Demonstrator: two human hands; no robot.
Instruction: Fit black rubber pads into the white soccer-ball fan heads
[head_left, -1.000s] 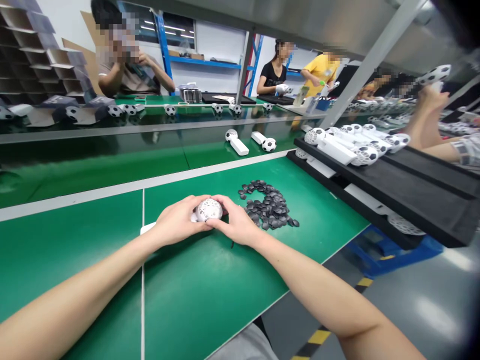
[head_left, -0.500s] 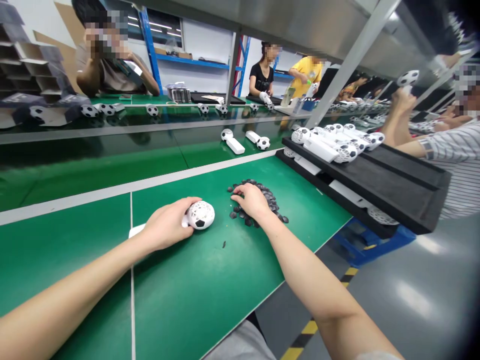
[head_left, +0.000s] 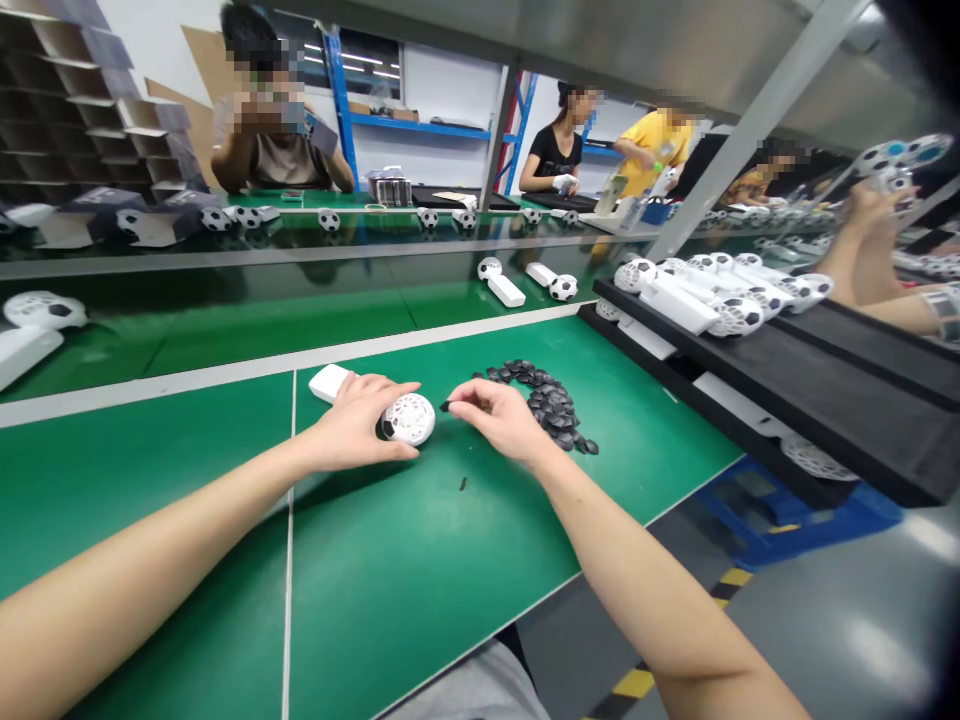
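Note:
My left hand [head_left: 356, 425] is wrapped round a white soccer-ball device [head_left: 411, 419], thumb and fingers at its ball end. The ball has an open lattice face turned up and one black patch at its left; the white handle pokes out behind my fingers. Just right of the ball, my right hand [head_left: 495, 415] pinches a small black piece [head_left: 445, 406] between thumb and fingertips. A loose pile of black pieces [head_left: 553, 405] lies on the green table [head_left: 420, 570] beyond my right hand. One tiny dark scrap [head_left: 463, 484] lies nearer to me.
Black trays [head_left: 847, 375] stacked at the right hold several ball devices. A green conveyor [head_left: 352, 290] runs behind the table, carrying more devices [head_left: 506, 289]. Several people work across and to the right. A slanted metal post [head_left: 757, 130] stands behind the trays.
My right hand has left the pile and come toward the ball, now with a black piece in its fingertips. The ball has turned in my left hand. Another device shows at the left on the conveyor.

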